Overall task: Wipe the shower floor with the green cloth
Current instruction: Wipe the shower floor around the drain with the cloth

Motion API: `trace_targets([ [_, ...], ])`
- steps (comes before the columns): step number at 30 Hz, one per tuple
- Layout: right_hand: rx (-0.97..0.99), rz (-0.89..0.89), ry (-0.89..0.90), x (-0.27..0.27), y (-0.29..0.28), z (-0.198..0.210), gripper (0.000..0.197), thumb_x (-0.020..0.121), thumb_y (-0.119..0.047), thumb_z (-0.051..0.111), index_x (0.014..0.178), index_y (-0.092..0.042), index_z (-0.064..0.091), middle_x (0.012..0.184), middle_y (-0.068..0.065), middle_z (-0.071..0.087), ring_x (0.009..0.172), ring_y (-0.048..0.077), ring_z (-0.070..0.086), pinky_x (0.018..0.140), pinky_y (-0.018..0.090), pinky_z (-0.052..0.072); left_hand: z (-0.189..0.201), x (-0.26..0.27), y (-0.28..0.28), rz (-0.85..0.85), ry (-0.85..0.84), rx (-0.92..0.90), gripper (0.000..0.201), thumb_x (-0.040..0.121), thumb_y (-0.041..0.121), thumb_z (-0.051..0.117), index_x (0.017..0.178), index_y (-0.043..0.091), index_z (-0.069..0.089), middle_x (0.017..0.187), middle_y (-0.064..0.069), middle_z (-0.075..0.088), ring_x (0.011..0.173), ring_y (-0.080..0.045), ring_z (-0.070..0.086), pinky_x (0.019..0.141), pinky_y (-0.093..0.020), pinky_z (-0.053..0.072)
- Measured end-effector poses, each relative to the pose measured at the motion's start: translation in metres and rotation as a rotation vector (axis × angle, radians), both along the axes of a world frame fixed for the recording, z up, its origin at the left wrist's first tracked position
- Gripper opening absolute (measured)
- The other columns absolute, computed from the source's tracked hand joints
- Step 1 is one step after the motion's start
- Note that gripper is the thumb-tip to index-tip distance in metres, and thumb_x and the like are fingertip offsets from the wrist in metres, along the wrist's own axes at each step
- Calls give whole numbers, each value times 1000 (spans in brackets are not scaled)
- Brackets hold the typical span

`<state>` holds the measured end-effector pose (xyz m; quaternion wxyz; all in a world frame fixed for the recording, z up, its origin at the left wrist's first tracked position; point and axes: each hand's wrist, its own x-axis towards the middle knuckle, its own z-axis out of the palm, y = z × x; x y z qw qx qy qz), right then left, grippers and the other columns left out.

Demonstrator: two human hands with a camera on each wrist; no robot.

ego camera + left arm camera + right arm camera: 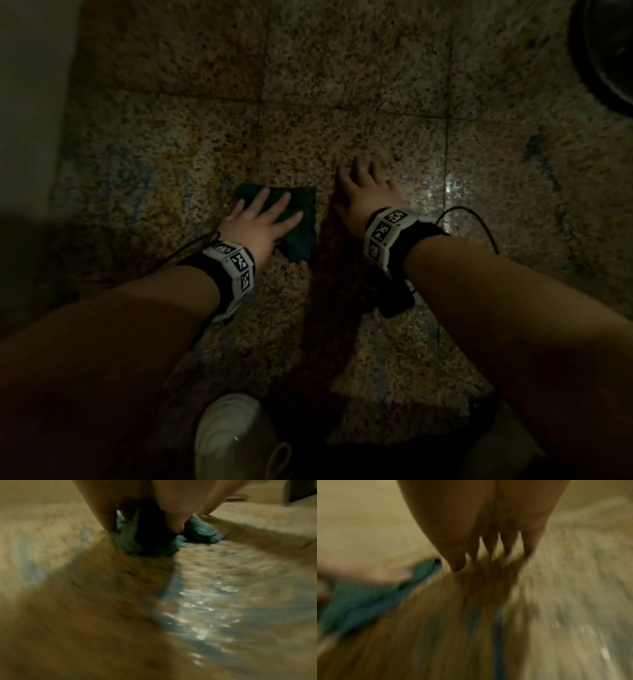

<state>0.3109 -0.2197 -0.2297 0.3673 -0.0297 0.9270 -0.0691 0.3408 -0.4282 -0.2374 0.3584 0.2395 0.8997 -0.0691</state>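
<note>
at nine o'clock of the head view we see a pale wall edge [24,102] bordering the speckled brown stone-tile shower floor [342,85], which shines wet in patches. just left of centre our left hand [262,222] lies flat on the crumpled dark green cloth [301,222], fingers straight and spread, pressing it onto the floor; the left wrist view shows those fingertips [175,526] pushing down into the cloth's rumpled folds [202,532]. the cloth rests on the floor between our two hands, nearer the left. just right of centre our right hand [364,192] rests spread and relaxed on the bare tile, holding nothing, its thumb near the cloth's right edge but apart from it. both wrists carry white bands with black square markers [236,270]. at six o'clock sits a white shoe [229,435], and at one o'clock a dark round object [606,51] is cut by the frame.
</note>
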Motion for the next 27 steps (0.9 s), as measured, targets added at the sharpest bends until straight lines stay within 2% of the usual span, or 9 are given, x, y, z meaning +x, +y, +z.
trace_targets([
  [4, 14, 1, -5, 7, -1, -7, 67, 101, -35, 35, 150, -30, -11, 156, 1, -24, 144, 29, -19, 117, 48, -2, 5, -27, -5, -122, -7, -33, 76, 98, 10, 39, 146, 43, -11, 155, 8, -24, 144, -24, -18, 116, -43, 1],
  [7, 0, 17, -34, 3, 4, -3, 65, 102, -39, 33, 151, -31, -9, 156, 0, -24, 144, 28, -19, 118, 47, -1, 4, -49, 4, -17, 23, 3, 76, 98, 9, 41, 147, 43, -6, 156, 7, -20, 144, -26, -15, 116, -45, 2],
  [11, -6, 13, -55, 2, 4, -3, 68, 102, -26, 36, 150, -33, -12, 155, -1, -27, 143, 27, -21, 118, 46, -2, 4, -62, 20, 120, 3, -1, 73, 98, 13, 42, 149, 39, -3, 157, 3, -19, 144, -29, -15, 115, -49, 2],
  [15, -7, 19, -55, 2, 4, -2, 71, 101, -22, 38, 150, -33, -12, 155, -1, -27, 143, 27, -22, 118, 47, -4, 6, -52, 23, 126, 27, -25, 79, 95, 9, 46, 149, 38, -3, 157, 1, -18, 144, -31, -14, 116, -49, 3],
  [19, 10, 11, -52, 1, 0, 1, 72, 100, -21, 41, 150, -31, -9, 156, 0, -25, 144, 28, -19, 118, 47, -1, 4, -21, 8, 91, 0, -37, 78, 95, 0, 38, 149, 37, -4, 156, 2, -20, 143, -31, -17, 117, -47, 1],
  [23, -13, 52, -54, 6, -9, 2, 68, 101, -28, 39, 151, -32, -6, 157, -1, -22, 145, 27, -17, 118, 48, 0, -5, 4, -11, 66, -16, -37, 78, 98, 0, 36, 148, 39, -8, 155, 5, -24, 142, -29, -21, 116, -45, -1],
  [27, -11, 65, -53, 9, -16, 2, 66, 102, -31, 38, 151, -33, -6, 157, -2, -23, 144, 27, -17, 118, 49, 0, -5, -2, -16, 17, -12, -45, 76, 99, 3, 35, 147, 43, -9, 154, 7, -25, 143, -26, -20, 117, -43, 1],
])
